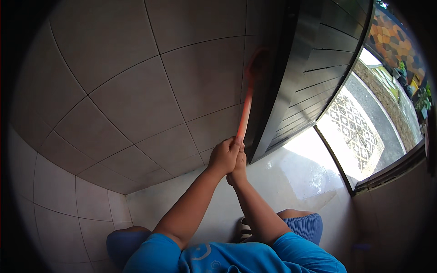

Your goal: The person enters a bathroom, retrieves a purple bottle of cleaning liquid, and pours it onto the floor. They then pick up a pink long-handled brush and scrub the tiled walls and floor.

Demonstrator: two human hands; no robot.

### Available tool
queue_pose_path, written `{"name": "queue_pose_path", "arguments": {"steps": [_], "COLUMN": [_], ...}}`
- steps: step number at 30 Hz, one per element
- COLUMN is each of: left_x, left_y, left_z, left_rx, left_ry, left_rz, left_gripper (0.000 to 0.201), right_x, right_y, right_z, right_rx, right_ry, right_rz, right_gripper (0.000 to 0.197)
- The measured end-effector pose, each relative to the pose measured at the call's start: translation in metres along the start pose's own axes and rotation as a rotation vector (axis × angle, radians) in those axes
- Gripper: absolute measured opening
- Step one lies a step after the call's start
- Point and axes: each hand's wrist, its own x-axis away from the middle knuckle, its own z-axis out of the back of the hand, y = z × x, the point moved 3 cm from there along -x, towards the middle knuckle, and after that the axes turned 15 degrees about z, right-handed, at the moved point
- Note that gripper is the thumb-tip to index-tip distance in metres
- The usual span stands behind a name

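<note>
Both my hands grip the lower end of an orange long-handled brush. My left hand is closed round the handle, and my right hand is closed just beside and below it. The handle slants up and slightly right, away from me. Its rounded reddish head is at the pale tiled wall, close to the dark metal door. Shadow and blur hide the bristles, and I cannot tell whether the head touches the tiles.
The louvred metal door stands open on the right, its edge close to the brush. Beyond the doorway sill lies bright patterned paving. Wet patches shine on the pale floor. Another tiled wall rises at the left.
</note>
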Motion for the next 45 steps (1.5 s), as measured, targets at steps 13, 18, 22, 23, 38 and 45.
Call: {"name": "queue_pose_path", "arguments": {"steps": [13,18,22,23,38,45], "left_x": [0.009,0.014,0.008,0.008,0.040,0.006], "left_y": [-0.108,-0.103,-0.006,0.003,-0.163,-0.038], "left_z": [-0.032,-0.019,0.013,0.016,-0.031,0.018], "left_rx": [-0.306,-0.200,0.020,0.042,0.017,0.260], "left_ry": [0.021,0.033,0.037,0.034,-0.074,0.003], "left_rz": [0.211,0.185,-0.073,-0.094,0.278,-0.083], "left_gripper": [0.046,0.044,0.047,0.046,0.043,0.044], "right_x": [0.076,0.052,0.009,0.003,0.121,0.003], "right_y": [0.100,0.054,0.002,-0.005,0.145,0.037], "right_z": [0.054,0.017,-0.007,-0.011,0.082,-0.007], "right_rx": [0.141,0.386,0.225,0.155,0.576,0.384], "right_ry": [0.132,0.001,-0.091,-0.129,-0.143,-0.154], "right_rz": [-0.218,-0.007,0.028,-0.012,-0.155,0.306], "right_gripper": [0.034,0.035,0.055,0.056,0.055,0.065]}}
